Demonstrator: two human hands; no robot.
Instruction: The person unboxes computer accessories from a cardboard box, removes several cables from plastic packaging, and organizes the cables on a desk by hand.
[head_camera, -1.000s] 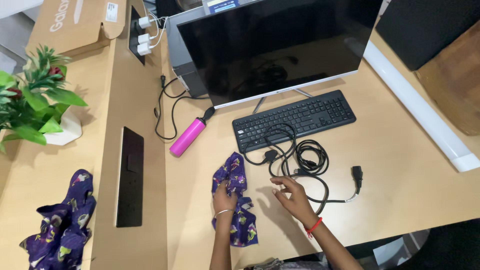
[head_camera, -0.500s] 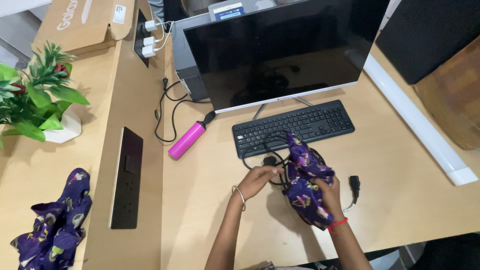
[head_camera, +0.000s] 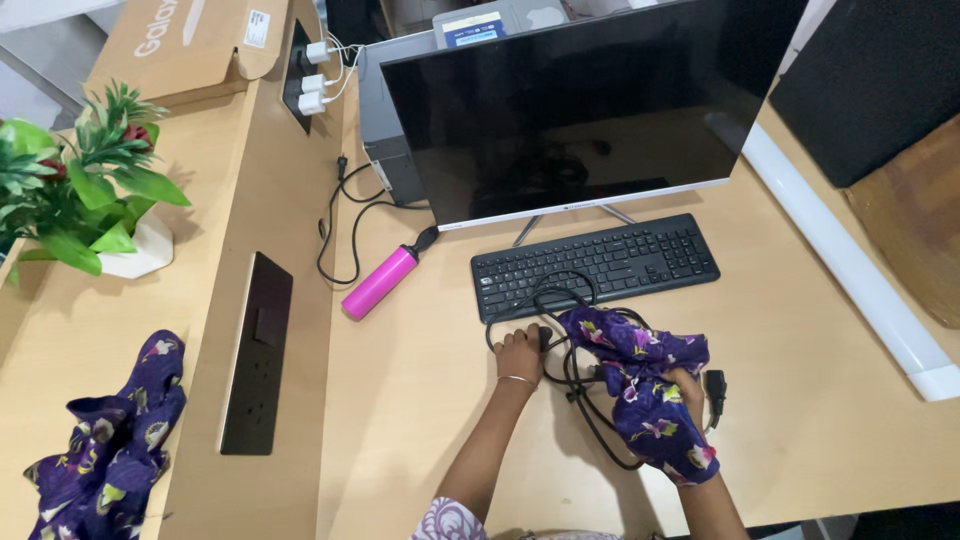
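Draping right grip (head_camera: 690, 395), purple cloth (head_camera: 645, 385), over cables (head_camera: 575, 375)

1. Bare tan wooden bench (head_camera: 420, 400) lies open left of the tangled black cable (head_camera: 575, 385).
2. Flat black keyboard (head_camera: 595, 265) and wide dark monitor (head_camera: 570, 110) block behind.
3. Pink cylindrical bottle (head_camera: 380, 282) lies at rear left.

The purple cloth (head_camera: 648, 395) now drapes over the black cables (head_camera: 575, 375) below the keyboard (head_camera: 596, 265), bunched in the right hand (head_camera: 685, 385); the left hand (head_camera: 520, 352) grips a cable.
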